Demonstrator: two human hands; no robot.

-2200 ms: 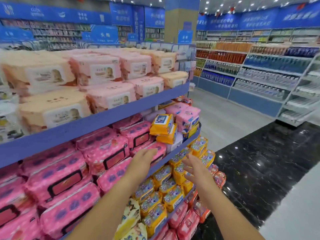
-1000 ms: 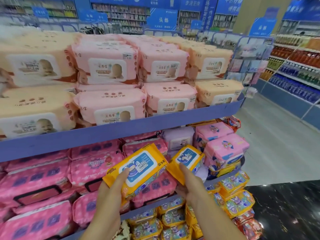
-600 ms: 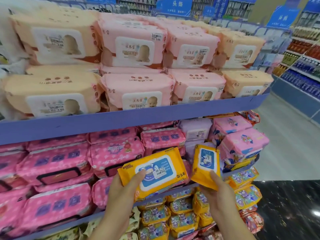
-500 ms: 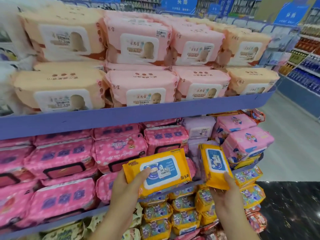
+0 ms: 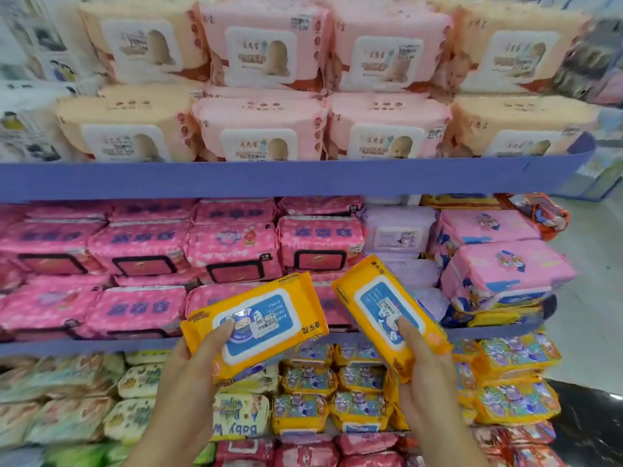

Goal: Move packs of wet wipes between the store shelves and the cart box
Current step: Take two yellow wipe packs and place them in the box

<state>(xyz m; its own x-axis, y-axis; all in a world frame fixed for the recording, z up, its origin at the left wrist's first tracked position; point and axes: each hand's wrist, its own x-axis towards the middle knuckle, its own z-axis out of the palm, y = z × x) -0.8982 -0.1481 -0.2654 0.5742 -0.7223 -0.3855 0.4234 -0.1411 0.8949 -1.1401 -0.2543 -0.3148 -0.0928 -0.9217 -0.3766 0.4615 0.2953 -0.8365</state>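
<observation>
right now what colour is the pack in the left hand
The pack is orange-yellow with a blue label; head view.

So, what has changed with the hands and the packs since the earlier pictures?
The left hand, empty at first, took the left yellow pack from the middle shelf; the right hand took the right yellow pack. Both hold them before that shelf. The pink packs stayed.

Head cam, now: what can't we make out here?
- Cart box: out of frame in the head view.
- Left hand: fingers hidden behind left yellow pack, only thumb shows.
- Right hand: fingers hidden behind right yellow pack.
- Top-shelf packs: labels blurred, unreadable.
</observation>
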